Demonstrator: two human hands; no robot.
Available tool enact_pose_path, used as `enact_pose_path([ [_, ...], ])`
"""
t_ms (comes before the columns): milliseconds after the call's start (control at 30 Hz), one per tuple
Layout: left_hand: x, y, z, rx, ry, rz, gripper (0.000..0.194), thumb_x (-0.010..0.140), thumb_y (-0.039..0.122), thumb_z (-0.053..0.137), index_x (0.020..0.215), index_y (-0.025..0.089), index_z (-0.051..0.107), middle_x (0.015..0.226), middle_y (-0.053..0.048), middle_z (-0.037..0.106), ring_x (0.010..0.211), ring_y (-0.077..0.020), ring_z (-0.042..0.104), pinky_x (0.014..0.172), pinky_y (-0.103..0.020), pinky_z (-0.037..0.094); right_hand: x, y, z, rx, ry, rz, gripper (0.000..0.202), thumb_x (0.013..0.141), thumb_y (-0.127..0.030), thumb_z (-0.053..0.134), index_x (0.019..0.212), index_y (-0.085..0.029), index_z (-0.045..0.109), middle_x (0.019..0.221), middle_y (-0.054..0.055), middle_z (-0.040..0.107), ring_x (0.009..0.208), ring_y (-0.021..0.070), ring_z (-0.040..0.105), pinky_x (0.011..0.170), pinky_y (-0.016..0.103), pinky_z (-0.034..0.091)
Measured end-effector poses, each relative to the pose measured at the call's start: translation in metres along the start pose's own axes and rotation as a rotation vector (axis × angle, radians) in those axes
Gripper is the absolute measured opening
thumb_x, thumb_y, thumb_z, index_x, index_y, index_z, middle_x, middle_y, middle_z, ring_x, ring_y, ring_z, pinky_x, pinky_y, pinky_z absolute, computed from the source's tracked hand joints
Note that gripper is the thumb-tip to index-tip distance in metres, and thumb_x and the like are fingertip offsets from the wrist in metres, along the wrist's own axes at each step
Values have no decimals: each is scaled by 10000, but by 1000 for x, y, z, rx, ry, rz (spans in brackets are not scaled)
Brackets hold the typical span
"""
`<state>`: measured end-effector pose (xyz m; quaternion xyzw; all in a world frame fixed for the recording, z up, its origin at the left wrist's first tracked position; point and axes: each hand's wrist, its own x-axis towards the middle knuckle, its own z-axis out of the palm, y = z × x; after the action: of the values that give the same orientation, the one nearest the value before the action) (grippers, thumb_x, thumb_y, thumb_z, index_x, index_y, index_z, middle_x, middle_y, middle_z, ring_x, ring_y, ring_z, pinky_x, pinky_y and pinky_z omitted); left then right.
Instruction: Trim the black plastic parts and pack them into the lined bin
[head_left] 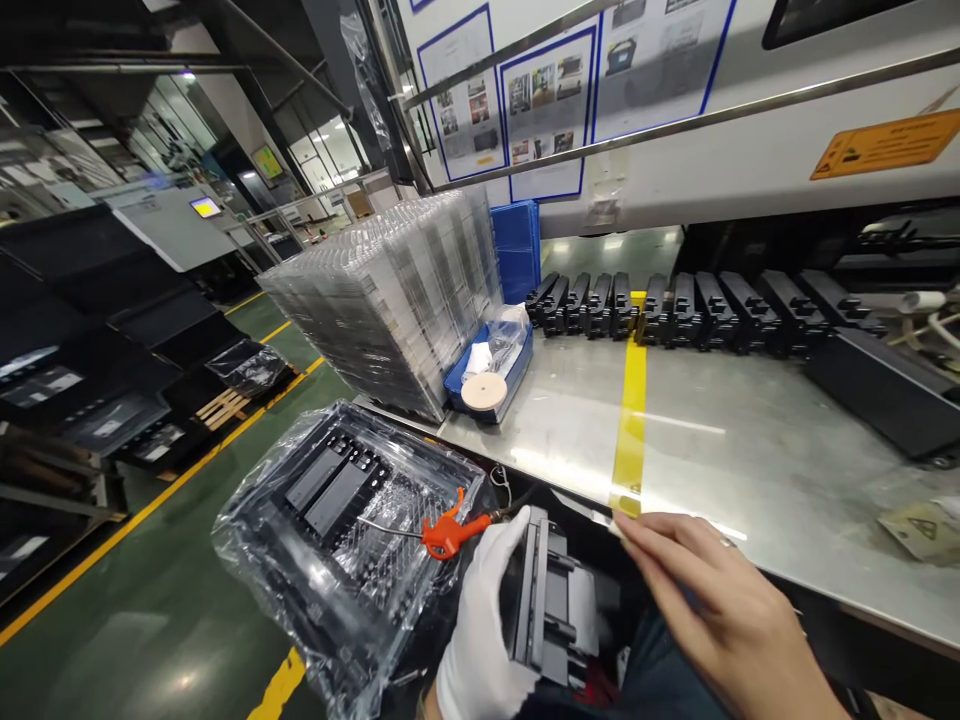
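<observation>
A black plastic part (pixel 551 600) sits low and near in the scene, just below the near edge of the steel surface (pixel 750 470), held close to the body, probably so that it can be looked at from above. The left hand (pixel 484 620), in a white glove, wraps around the part's left side with the fingers curled over its edge, gripping it upright and steady. The right hand (pixel 720 600) is bare, fingers extended and close together, the fingertips reaching to the part's upper right corner beside the yellow tape stripe (pixel 630 420); whether they pinch anything there I cannot tell. Just to the left of the gloved hand an orange air-blow gun (pixel 448 532) rests on a plastic-wrapped tray (pixel 337 520) of dark parts, within easy reach. Farther off, on the surface, a tall stack of clear trays (pixel 390 300) stands to the left, with a blue bin (pixel 491 375) holding a round tape roll (pixel 484 391) just beside it. Along the far edge a row of black parts (pixel 675 310) lies side by side in line, under a machine housing with posted sheets (pixel 547 100) on it.
</observation>
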<state>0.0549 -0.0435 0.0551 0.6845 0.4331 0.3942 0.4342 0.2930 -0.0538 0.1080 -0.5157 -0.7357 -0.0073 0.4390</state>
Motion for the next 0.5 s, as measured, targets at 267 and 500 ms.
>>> enact_pose_path([
  [267,6,15,-3,-52,-44,-7,625,872,428,654,1461,261,525,1467,-93,560,1364,-323,493,1243,-464,265,0,5,0,189,10,134,201,995,-282,555,1075,-253,736,920,41,738,795,155,730,713,212,591],
  [500,14,33,-12,-179,-229,-165,557,836,415,697,1378,316,614,1442,-42,594,1351,-314,518,1209,-408,353,7,2,7,739,-392,624,606,935,-669,500,590,-177,585,521,-19,483,464,90,421,423,192,390],
])
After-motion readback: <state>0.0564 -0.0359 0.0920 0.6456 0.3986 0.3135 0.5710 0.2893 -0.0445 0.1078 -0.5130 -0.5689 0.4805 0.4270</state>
